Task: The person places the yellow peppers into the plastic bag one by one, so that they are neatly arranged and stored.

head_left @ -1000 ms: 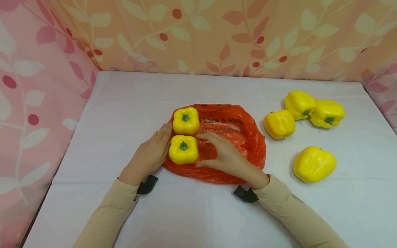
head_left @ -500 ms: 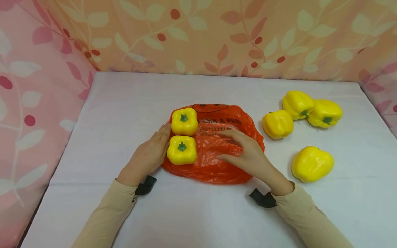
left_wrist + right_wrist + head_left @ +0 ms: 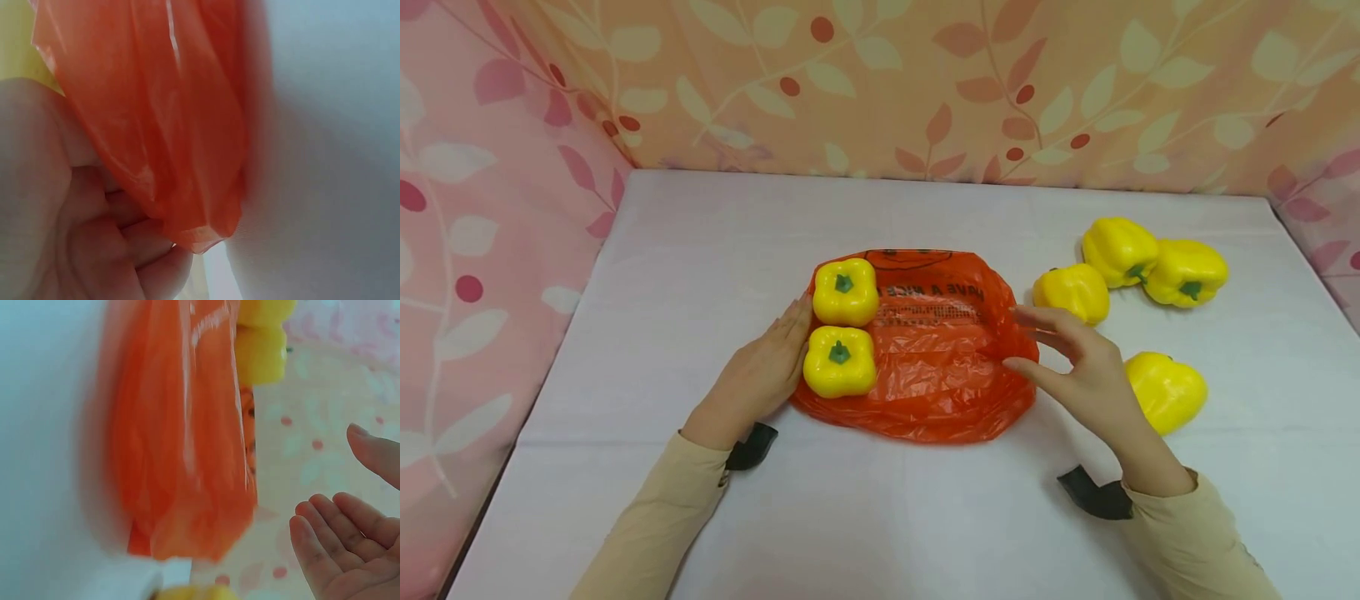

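A red plastic bag with printed lettering lies in the middle of the head view, over something with raised sides that it hides. Two yellow bell peppers, a far bell pepper and a near bell pepper, stand side by side at its left end, green stems up. My left hand rests along the bag's left side beside them, fingers straight and together. At the bag's right edge hovers my right hand, fingers and thumb spread apart, holding nothing. In the right wrist view the right palm shows bare.
Three yellow bell peppers sit in a cluster at the far right of the white table. Another bell pepper lies nearer, partly behind the right hand. A floral curtain borders the table's back and left.
My right hand has left the near bell pepper and moved right across the bag to its right edge. The left hand and both peppers on the bag stay in place.
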Tool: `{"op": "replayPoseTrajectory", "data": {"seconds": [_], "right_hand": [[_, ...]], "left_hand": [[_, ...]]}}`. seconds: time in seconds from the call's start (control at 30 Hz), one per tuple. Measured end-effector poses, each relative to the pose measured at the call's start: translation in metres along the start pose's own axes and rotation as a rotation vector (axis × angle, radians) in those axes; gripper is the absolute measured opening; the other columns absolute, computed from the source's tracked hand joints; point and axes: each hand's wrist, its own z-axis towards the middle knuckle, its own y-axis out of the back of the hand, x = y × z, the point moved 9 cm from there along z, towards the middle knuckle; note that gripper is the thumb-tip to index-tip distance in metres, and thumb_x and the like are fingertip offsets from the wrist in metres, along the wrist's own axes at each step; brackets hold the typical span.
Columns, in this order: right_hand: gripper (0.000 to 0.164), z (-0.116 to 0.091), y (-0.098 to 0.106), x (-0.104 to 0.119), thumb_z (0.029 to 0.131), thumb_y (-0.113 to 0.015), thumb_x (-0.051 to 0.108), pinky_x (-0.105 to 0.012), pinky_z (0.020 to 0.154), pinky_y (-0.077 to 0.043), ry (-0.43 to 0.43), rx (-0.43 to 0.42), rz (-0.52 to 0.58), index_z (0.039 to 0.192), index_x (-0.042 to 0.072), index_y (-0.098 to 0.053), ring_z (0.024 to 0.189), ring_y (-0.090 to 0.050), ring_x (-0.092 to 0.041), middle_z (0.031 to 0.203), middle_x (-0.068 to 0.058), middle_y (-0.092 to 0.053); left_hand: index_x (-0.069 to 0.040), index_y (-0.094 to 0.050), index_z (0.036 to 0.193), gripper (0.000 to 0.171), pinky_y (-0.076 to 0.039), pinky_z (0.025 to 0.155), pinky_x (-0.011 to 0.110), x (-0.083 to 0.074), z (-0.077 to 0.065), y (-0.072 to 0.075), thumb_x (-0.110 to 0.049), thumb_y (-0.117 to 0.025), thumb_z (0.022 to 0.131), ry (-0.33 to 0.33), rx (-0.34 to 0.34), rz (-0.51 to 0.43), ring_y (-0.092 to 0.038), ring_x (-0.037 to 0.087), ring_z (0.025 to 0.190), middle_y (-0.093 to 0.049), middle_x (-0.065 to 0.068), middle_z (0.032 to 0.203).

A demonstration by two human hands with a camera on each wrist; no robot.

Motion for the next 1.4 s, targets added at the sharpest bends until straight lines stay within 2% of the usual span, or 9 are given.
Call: {"op": "replayPoseTrajectory", "data": {"seconds": [0.13,0.37,0.47,0.73,0.83,1.13,1.33,1.4], "right_hand": [[0.060,-0.006,0.020,-0.006,0.068,-0.075,-0.017,-0.012,0.089,-0.045,-0.028,-0.055,-0.031,0.123,-0.003,-0.057,0.108,-0.056,-0.004,0.119,-0.015,-0.060],[0.054,-0.020,0.055,-0.024,0.070,-0.074,-0.017,-0.008,0.087,-0.043,-0.132,-0.176,-0.072,0.121,-0.005,-0.058,0.107,-0.055,-0.001,0.117,0.004,-0.062],[0.053,-0.027,0.069,-0.032,0.072,-0.074,-0.014,-0.007,0.086,-0.043,-0.174,-0.219,-0.101,0.122,-0.005,-0.058,0.106,-0.055,0.001,0.117,0.008,-0.061],[0.052,-0.047,0.103,-0.052,0.073,-0.070,-0.017,-0.007,0.085,-0.044,-0.264,-0.344,-0.107,0.122,0.000,-0.061,0.104,-0.058,-0.004,0.116,-0.003,-0.063],[0.052,-0.055,0.113,-0.062,0.074,-0.071,-0.015,-0.006,0.084,-0.043,-0.320,-0.377,-0.115,0.123,0.003,-0.061,0.103,-0.057,-0.003,0.116,-0.002,-0.063],[0.049,-0.068,0.132,-0.092,0.082,-0.070,0.000,-0.003,0.084,-0.040,-0.469,-0.394,-0.193,0.129,0.010,-0.058,0.101,-0.052,0.007,0.117,0.008,-0.059],[0.051,-0.078,0.139,-0.112,0.087,-0.068,0.012,-0.001,0.081,-0.039,-0.578,-0.359,-0.204,0.135,0.009,-0.053,0.096,-0.051,0.011,0.115,0.018,-0.055],[0.053,-0.081,0.139,-0.120,0.088,-0.067,0.019,-0.001,0.079,-0.040,-0.628,-0.334,-0.213,0.137,0.011,-0.050,0.096,-0.050,0.011,0.118,0.016,-0.055]], "left_hand": [[0.001,-0.011,0.149,0.059,-0.023,0.112,0.043,0.000,0.000,-0.001,-0.025,-0.035,0.103,-0.001,0.001,0.000,-0.018,0.026,0.141,-0.017,0.014,0.155],[0.002,-0.011,0.149,0.059,-0.023,0.112,0.043,-0.001,0.000,-0.001,-0.024,-0.035,0.103,-0.005,0.004,-0.001,-0.018,0.027,0.142,-0.016,0.014,0.155],[0.002,-0.011,0.149,0.059,-0.023,0.112,0.043,-0.001,0.000,-0.001,-0.024,-0.036,0.103,-0.007,0.002,-0.003,-0.018,0.027,0.141,-0.017,0.015,0.155],[0.004,-0.012,0.149,0.058,-0.023,0.112,0.043,-0.002,0.000,-0.002,-0.023,-0.035,0.103,-0.019,-0.010,-0.007,-0.020,0.028,0.141,-0.018,0.016,0.154],[0.005,-0.013,0.148,0.058,-0.023,0.112,0.043,-0.002,0.001,-0.002,-0.022,-0.036,0.103,-0.022,-0.014,-0.002,-0.020,0.028,0.141,-0.019,0.017,0.154],[0.004,-0.012,0.149,0.058,-0.023,0.112,0.043,-0.001,0.000,-0.002,-0.023,-0.035,0.103,-0.012,-0.005,0.000,-0.019,0.028,0.141,-0.018,0.016,0.154],[0.003,-0.012,0.149,0.058,-0.023,0.112,0.043,-0.001,0.000,-0.001,-0.024,-0.034,0.103,-0.011,-0.004,-0.004,-0.019,0.028,0.141,-0.017,0.016,0.154],[0.003,-0.012,0.149,0.058,-0.023,0.112,0.043,-0.001,0.000,-0.001,-0.024,-0.034,0.103,-0.009,-0.004,-0.005,-0.019,0.027,0.141,-0.017,0.015,0.155]]}}
